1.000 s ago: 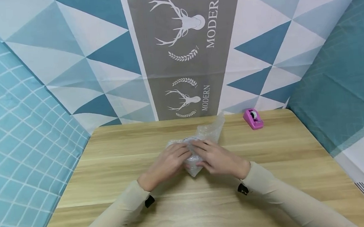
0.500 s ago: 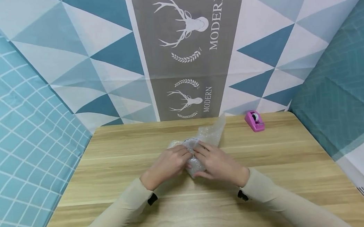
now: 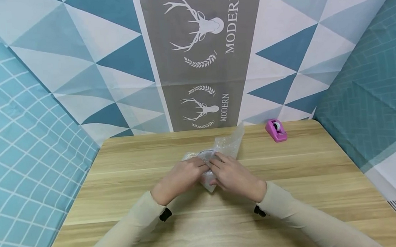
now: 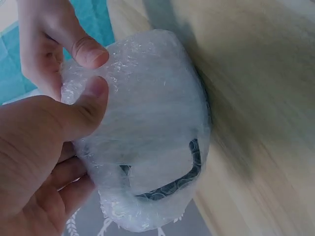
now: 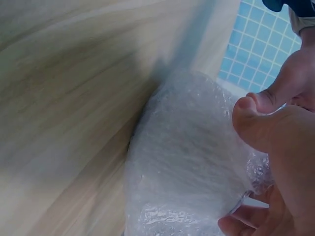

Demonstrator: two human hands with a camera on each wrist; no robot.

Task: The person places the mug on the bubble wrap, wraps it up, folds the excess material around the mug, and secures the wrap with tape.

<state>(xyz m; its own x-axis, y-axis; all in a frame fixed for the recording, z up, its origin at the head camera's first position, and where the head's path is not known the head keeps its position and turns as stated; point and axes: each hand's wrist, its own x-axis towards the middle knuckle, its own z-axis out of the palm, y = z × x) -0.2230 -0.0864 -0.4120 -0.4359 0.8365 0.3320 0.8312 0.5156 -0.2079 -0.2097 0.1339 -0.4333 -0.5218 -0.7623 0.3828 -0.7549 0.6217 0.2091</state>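
A mug (image 4: pixel 147 132) stands on the wooden table, wrapped in clear bubble wrap (image 3: pixel 229 144). Its dark-edged handle (image 4: pixel 196 160) shows through the layers in the left wrist view. My left hand (image 3: pixel 179 179) holds the wrap at the mug's left side, thumb on top and fingers curled at the far edge. From the right, my right hand (image 3: pixel 237 177) pinches the wrap over the mug's mouth, its fingertips close to the left ones. In the right wrist view the two thumbs nearly meet above the bubble wrap (image 5: pixel 182 152). The mug's inside is hidden.
A pink tape dispenser (image 3: pixel 276 130) sits near the table's back right corner. Loose bubble wrap trails toward the back edge of the wooden table (image 3: pixel 135 157). Patterned cloth (image 3: pixel 201 63) hangs behind the table, with blue cloth on both sides.
Both hands stay at the bubble wrap. My right fingers and thumb have shifted slightly and draw in closer on it. The wrapped mug keeps its place.
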